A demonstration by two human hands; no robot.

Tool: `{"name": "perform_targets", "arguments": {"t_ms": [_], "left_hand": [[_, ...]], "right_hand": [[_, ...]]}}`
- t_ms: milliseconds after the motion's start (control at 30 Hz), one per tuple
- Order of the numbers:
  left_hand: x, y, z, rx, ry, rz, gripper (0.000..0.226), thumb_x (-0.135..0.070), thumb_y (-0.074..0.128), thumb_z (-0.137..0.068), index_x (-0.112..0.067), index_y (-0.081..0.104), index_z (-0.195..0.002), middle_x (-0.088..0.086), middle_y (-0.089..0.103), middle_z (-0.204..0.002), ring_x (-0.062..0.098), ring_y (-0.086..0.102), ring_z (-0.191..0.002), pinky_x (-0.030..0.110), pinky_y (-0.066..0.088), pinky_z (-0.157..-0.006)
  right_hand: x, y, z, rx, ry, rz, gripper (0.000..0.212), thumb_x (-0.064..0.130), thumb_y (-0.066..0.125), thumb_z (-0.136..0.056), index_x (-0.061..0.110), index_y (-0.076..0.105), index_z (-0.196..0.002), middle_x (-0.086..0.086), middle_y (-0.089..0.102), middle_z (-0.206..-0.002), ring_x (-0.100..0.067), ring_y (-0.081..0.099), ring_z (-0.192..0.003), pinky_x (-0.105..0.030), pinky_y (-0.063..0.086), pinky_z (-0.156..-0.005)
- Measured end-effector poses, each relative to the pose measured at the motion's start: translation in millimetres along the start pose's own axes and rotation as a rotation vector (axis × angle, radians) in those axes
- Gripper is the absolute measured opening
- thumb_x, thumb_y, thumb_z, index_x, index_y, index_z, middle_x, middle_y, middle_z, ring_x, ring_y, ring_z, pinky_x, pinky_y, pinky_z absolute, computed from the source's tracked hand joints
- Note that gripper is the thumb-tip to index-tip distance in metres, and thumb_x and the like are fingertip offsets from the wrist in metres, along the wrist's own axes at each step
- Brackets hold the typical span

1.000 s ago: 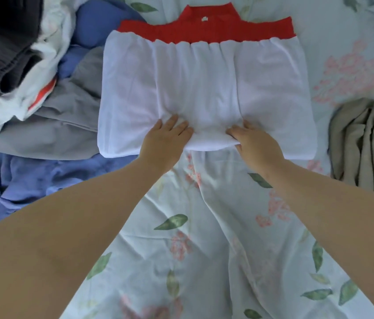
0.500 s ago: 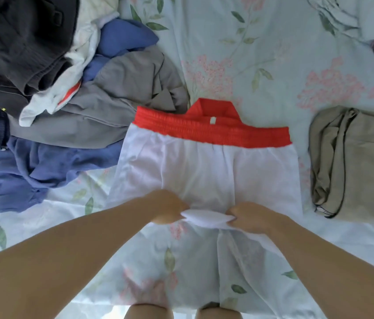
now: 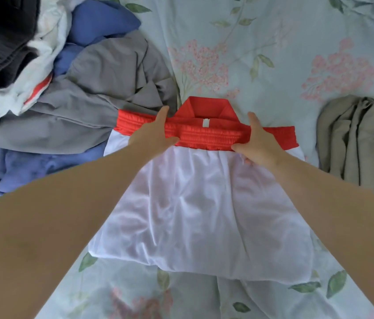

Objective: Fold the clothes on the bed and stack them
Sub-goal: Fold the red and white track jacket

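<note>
My left hand [image 3: 154,134] and right hand [image 3: 259,141] lie apart on the red waistband [image 3: 206,134] of the white garment [image 3: 195,203], fingers stretched forward and thumbs turned inward, pressing rather than gripping. The garment lies on the bed [image 3: 273,42], between the unfolded heap [image 3: 89,88] on my left and the folded beige piece [image 3: 360,146] on my right. The white cloth looks slick and puffed with air, so lifting off carelessly could let its layers slide askew. Its left corner touches the heap, and dragging it might snag there.
</note>
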State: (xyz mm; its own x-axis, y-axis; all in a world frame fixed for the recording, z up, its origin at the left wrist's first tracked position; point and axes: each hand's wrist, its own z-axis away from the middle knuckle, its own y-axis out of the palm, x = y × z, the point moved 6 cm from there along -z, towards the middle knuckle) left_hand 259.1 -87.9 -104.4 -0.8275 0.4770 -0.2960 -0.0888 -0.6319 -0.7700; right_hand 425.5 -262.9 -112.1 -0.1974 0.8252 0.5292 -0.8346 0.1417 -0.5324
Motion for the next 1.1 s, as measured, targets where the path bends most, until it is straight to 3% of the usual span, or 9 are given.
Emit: {"name": "perform_targets", "arguments": {"t_ms": [67,133,300,433,567,700,800,967,1100], "left_hand": [[3,1,-8,0.038,0.001,-0.01,0.061,-0.037,0.06,-0.086,-0.022,0.032,-0.138,0.008,0.071,-0.084,0.025,0.066,-0.08,0.041,0.053,-0.079],[2,-2,-9,-0.014,0.033,-0.005,0.042,-0.033,0.059,-0.087,-0.016,0.043,-0.121,0.007,0.068,-0.077,0.025,0.065,-0.075,0.039,0.053,-0.074],[-3,-19,1,-0.191,0.146,0.012,0.017,-0.022,0.051,-0.094,-0.006,0.05,-0.101,0.016,0.064,-0.081,0.035,0.061,-0.077,0.042,0.047,-0.07],[-15,-46,-3,-0.355,0.162,0.14,0.022,-0.019,0.046,-0.097,-0.006,0.049,-0.114,0.015,0.062,-0.091,0.03,0.054,-0.079,0.036,0.04,-0.068],[-28,-38,0,-0.34,0.139,-0.338,0.066,-0.032,0.054,-0.092,-0.02,0.021,-0.148,0.017,0.05,-0.119,0.035,0.05,-0.104,0.043,0.039,-0.082],[-45,-15,14,-0.224,0.302,-0.511,0.085,-0.051,0.057,-0.086,-0.026,0.008,-0.152,0.011,0.013,-0.155,0.035,0.02,-0.138,0.045,0.021,-0.109],[-54,1,9,-0.052,0.413,-0.595,0.088,-0.059,0.053,-0.085,-0.028,0.004,-0.152,0.008,-0.005,-0.159,0.033,-0.006,-0.146,0.05,0.003,-0.116],[-86,10,-5,-0.004,0.574,-0.64,0.095,-0.062,0.059,-0.079,-0.029,0.007,-0.151,0.008,-0.005,-0.159,0.034,-0.005,-0.145,0.051,0.002,-0.116],[-100,11,-24,0.012,0.615,-0.662,0.106,-0.062,0.067,-0.072,-0.03,0.005,-0.151,0.009,-0.003,-0.159,0.036,-0.003,-0.145,0.053,0.004,-0.116]], "right_hand": [[-7,2,-7,0.072,0.072,-0.087,0.07,0.017,0.067,-0.083,0.021,0.026,-0.14,-0.013,0.064,-0.074,-0.025,0.063,-0.058,-0.037,0.057,-0.061],[-12,-1,-10,-0.007,0.048,-0.029,0.05,0.022,0.07,-0.078,0.018,0.041,-0.119,-0.01,0.064,-0.075,-0.027,0.064,-0.062,-0.042,0.059,-0.066],[-6,-12,-5,-0.281,-0.117,-0.048,0.024,0.025,0.066,-0.083,0.024,0.042,-0.08,-0.013,0.067,-0.083,-0.037,0.066,-0.078,-0.049,0.054,-0.074],[23,-43,1,-0.524,-0.206,-0.11,0.017,0.017,0.057,-0.091,0.009,0.052,-0.105,-0.014,0.068,-0.091,-0.033,0.064,-0.091,-0.036,0.048,-0.079],[21,-18,20,-0.334,-0.141,-0.123,0.067,0.011,0.053,-0.092,0.02,0.019,-0.149,-0.005,0.044,-0.143,-0.021,0.044,-0.128,-0.03,0.037,-0.098],[-14,28,59,-0.263,0.098,0.055,0.069,0.021,0.05,-0.092,0.024,0.014,-0.151,-0.002,0.03,-0.151,-0.026,0.034,-0.135,-0.041,0.032,-0.105],[-24,53,83,-0.272,0.182,0.094,0.061,0.026,0.048,-0.094,0.026,0.02,-0.149,-0.001,0.028,-0.152,-0.024,0.029,-0.137,-0.04,0.031,-0.109],[-50,63,136,-0.593,0.45,-0.289,0.047,0.022,0.053,-0.092,0.023,0.041,-0.137,0.0,0.042,-0.142,-0.023,0.038,-0.127,-0.038,0.027,-0.105],[-71,97,164,-0.524,0.726,-0.329,0.058,0.034,0.06,-0.087,0.025,0.034,-0.139,-0.002,0.035,-0.142,-0.026,0.036,-0.127,-0.04,0.027,-0.104]]}}
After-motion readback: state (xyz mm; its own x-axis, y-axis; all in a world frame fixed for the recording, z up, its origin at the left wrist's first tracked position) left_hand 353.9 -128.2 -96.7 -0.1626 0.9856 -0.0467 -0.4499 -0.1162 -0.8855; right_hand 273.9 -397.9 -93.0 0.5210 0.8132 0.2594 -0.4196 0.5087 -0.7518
